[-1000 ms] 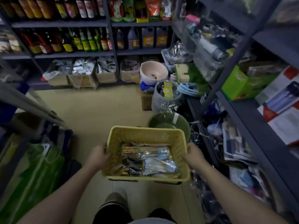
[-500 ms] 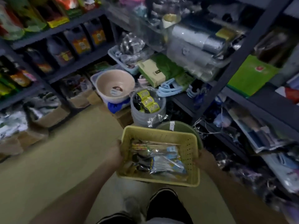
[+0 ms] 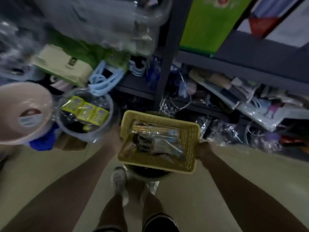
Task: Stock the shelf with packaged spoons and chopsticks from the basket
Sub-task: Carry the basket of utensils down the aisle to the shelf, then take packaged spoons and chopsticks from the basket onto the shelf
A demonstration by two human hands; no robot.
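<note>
— Where are you in the job?

— You're at the carrying step. Your left hand (image 3: 115,136) grips the left wall of the yellow basket (image 3: 190,141) and your right hand (image 3: 203,149) grips its right wall, fingers curled over the rim on both sides as far as the blur allows. The basket hangs in front of your legs, above a dark round tub (image 3: 150,174) on the floor, close to the dark shelving unit (image 3: 164,64).

— And the stock?

— The packaged spoons and chopsticks (image 3: 157,139) all lie in the basket, a loose heap of clear wrappers. I judge that nothing from it has reached the shelf yet.

— What does the next move call for?

— Probably a place to rest the basket, so one hand comes free to pick. The lower shelf (image 3: 222,113) is crowded with wrapped goods, so you'd need a gap first. Watch the clear bucket (image 3: 87,118) just beside your left hand; a swing that way could knock it
</note>
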